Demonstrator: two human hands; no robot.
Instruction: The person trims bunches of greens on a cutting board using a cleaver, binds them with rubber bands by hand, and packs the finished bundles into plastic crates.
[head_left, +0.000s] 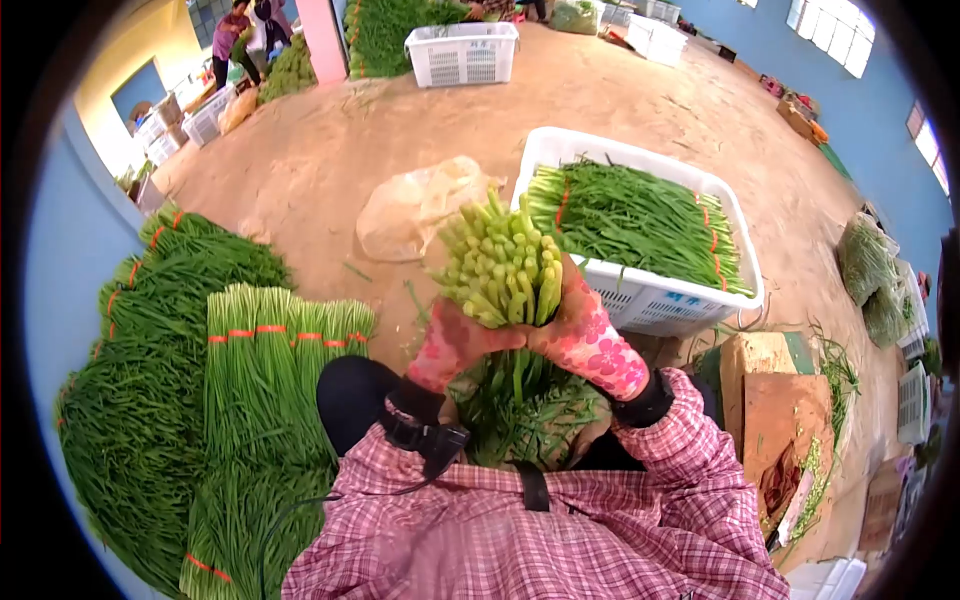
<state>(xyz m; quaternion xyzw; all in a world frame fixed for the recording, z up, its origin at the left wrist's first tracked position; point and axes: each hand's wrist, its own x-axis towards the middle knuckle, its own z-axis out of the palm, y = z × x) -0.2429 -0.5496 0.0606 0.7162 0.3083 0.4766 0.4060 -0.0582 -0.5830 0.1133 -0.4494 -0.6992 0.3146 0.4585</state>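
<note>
Both my hands, in pink floral gloves with the fingers bare, are wrapped round a bunch of green stalks (pixel 500 260) in front of me. My left hand (pixel 462 338) grips its left side and my right hand (pixel 582 325) its right side. Pale yellow-green stalk ends point up toward the camera, while dark green leaves hang below between my knees. No band shows on this bunch. Just beyond my right hand stands a white plastic crate (pixel 640 285), filled with leafy bunches tied with orange bands. A crumpled plastic bag (pixel 405 215) lies on the floor past my left hand.
Banded green bunches (pixel 265 370) are piled at my left beside the blue wall. To my right are a wooden block (pixel 785 405) and plant scraps. Farther off stand another white crate (pixel 462 55), more heaped greens (pixel 290 72) and people at the upper left.
</note>
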